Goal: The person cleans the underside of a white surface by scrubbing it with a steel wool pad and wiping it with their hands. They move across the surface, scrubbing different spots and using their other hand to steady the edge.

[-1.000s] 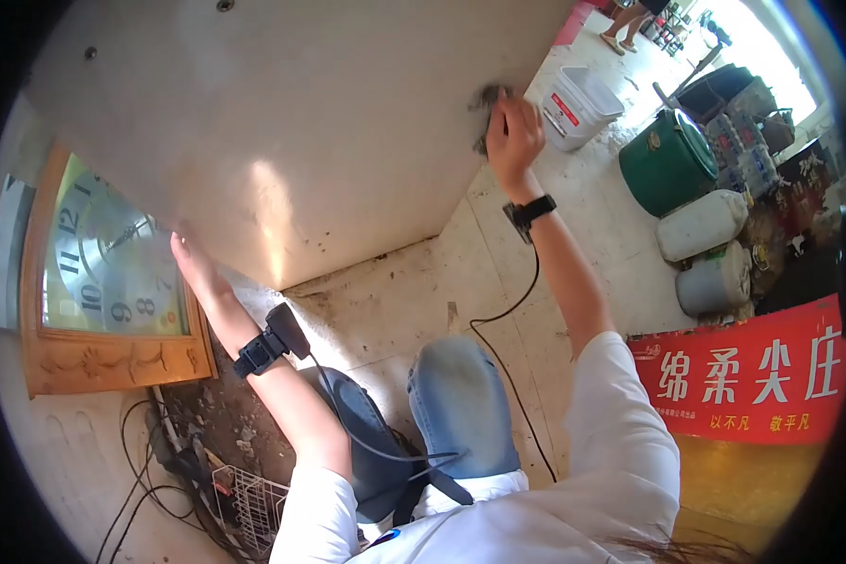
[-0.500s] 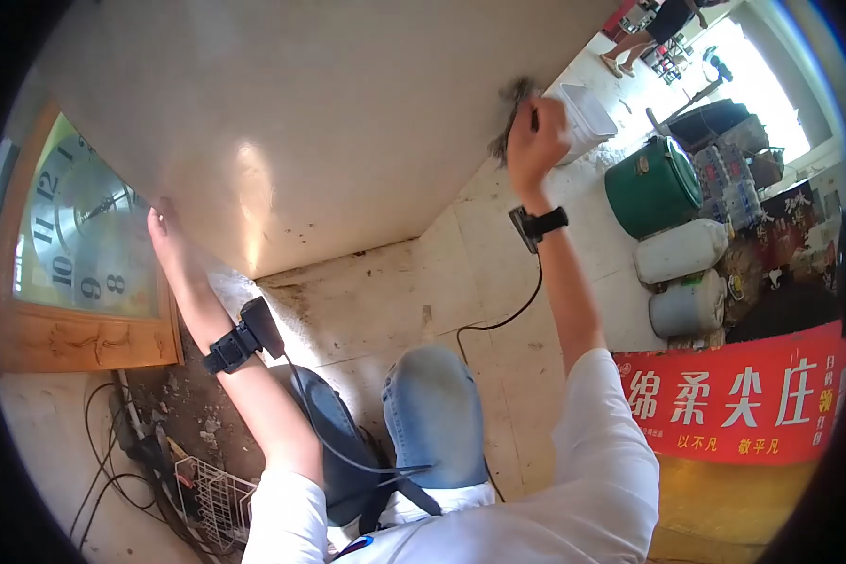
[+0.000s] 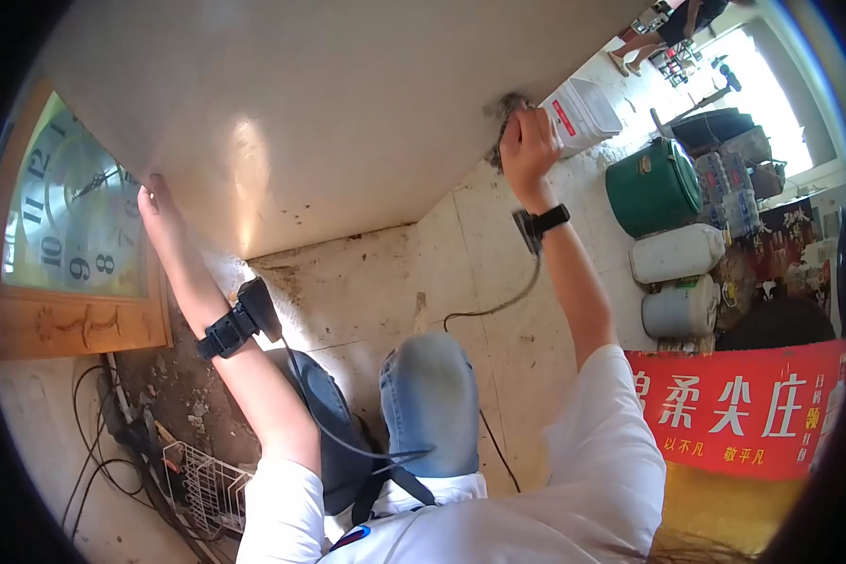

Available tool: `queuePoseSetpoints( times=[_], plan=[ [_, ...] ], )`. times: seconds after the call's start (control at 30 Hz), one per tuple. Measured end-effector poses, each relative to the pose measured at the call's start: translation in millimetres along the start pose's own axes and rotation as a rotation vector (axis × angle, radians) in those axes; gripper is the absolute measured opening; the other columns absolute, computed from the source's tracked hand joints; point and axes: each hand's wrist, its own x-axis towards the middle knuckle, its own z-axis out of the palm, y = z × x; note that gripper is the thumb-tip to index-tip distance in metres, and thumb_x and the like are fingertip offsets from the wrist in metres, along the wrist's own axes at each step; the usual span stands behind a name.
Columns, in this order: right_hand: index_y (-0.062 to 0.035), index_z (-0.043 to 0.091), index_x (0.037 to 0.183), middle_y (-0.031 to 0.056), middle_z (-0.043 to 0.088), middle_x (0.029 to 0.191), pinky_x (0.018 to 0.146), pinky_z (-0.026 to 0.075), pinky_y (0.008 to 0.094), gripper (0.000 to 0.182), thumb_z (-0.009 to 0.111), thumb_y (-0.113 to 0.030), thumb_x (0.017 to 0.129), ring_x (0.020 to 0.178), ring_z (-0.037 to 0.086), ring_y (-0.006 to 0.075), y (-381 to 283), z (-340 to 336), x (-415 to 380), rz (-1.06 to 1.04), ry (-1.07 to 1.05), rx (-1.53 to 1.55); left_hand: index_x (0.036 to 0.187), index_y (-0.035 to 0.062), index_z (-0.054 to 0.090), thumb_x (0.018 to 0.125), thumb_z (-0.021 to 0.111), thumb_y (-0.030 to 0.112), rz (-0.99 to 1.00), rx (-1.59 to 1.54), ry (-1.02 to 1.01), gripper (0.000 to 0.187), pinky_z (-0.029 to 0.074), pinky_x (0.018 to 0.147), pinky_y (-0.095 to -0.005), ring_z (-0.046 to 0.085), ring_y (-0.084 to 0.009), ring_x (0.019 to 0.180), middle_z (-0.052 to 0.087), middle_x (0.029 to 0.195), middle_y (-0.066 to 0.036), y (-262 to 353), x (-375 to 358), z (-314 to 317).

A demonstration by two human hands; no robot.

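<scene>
Currently I see the right hand closed around a grey rag, pressing it to the white panel at its right edge. Left hand lies open and flat, holding nothing, against the panel's lower-left edge beside the wooden-framed clock.

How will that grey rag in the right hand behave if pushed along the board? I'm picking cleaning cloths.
Probably floppy: the rag bunches unevenly under the right hand at the edge of the board. Likely light, since it stays crumpled in the fingers alone. It may slide easily, as the board looks smooth and glossy, while the left hand rests against the other edge.
</scene>
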Motion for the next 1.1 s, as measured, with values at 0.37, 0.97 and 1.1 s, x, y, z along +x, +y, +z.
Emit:
queuePoseSetpoints(
  times=[0.37, 0.97, 1.1],
  plan=[
    [-0.0032, 0.053, 0.069, 0.0096, 0.051, 0.064, 0.051, 0.040, 0.0324, 0.008, 0.057, 0.004, 0.068, 0.057, 0.052, 0.0257, -11.0, -8.9, 56.1, 0.129, 0.059, 0.016, 0.114, 0.0023, 0.047, 0.090, 0.046, 0.040, 0.003, -0.057, -0.005, 0.045, 0.036, 0.087, -0.0302, 0.048, -0.0154, 0.099, 0.054, 0.108, -0.006, 3.0, -5.0, 3.0],
    [-0.0037, 0.054, 0.072, 0.0106, 0.051, 0.066, 0.053, 0.041, 0.0334, 0.009, 0.054, 0.006, 0.071, 0.059, 0.051, 0.0267, -4.6, 2.6, 45.6, 0.115, 0.092, 0.009, 0.110, 0.0044, 0.049, 0.085, 0.050, 0.047, 0.003, -0.031, -0.004, 0.049, 0.038, 0.081, -0.0282, 0.050, -0.0141, 0.094, 0.055, 0.101, -0.004, 0.8, -3.7, 0.6],
    [-0.0033, 0.052, 0.069, 0.0099, 0.048, 0.062, 0.053, 0.040, 0.0351, 0.008, 0.055, 0.004, 0.072, 0.058, 0.048, 0.0276, 13.3, 0.9, -26.9, 0.058, -0.046, 0.047, 0.111, 0.0044, 0.048, 0.085, 0.050, 0.047, -0.005, -0.046, 0.002, 0.050, 0.038, 0.081, -0.0274, 0.050, -0.0139, 0.093, 0.055, 0.099, -0.004, 0.9, -6.4, 1.2]
  ],
)
